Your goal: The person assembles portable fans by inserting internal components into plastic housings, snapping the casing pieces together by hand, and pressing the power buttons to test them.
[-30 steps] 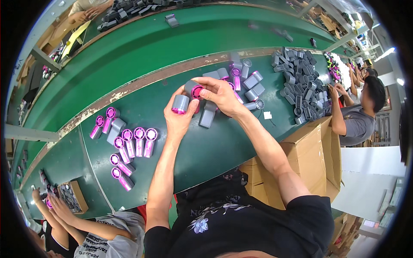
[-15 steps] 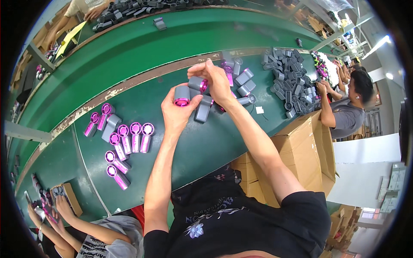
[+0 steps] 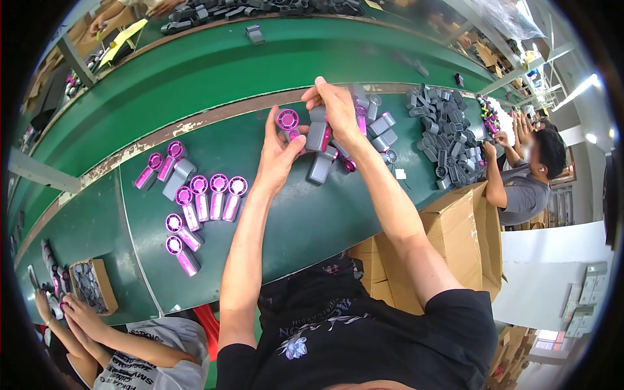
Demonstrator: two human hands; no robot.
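At nine o'clock from the right hand (image 3: 339, 117), a pink-ringed piece (image 3: 287, 121) is clamped by the left hand (image 3: 276, 157), long axis eleven-to-five, ring toward eleven; whether the right fingers are closed cannot be told.

Wearer's two hands (image 3: 275, 159), eight magenta-ringed parts (image 3: 232, 205) leftward, one grey part (image 3: 178, 181) alongside

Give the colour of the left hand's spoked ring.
The spoked ring is magenta, clearest in the head view.

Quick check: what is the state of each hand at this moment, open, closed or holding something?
Left hand: closed, holding a pink-ringed piece.
Right hand: at a gray piece; whether open or closed on it cannot be told.
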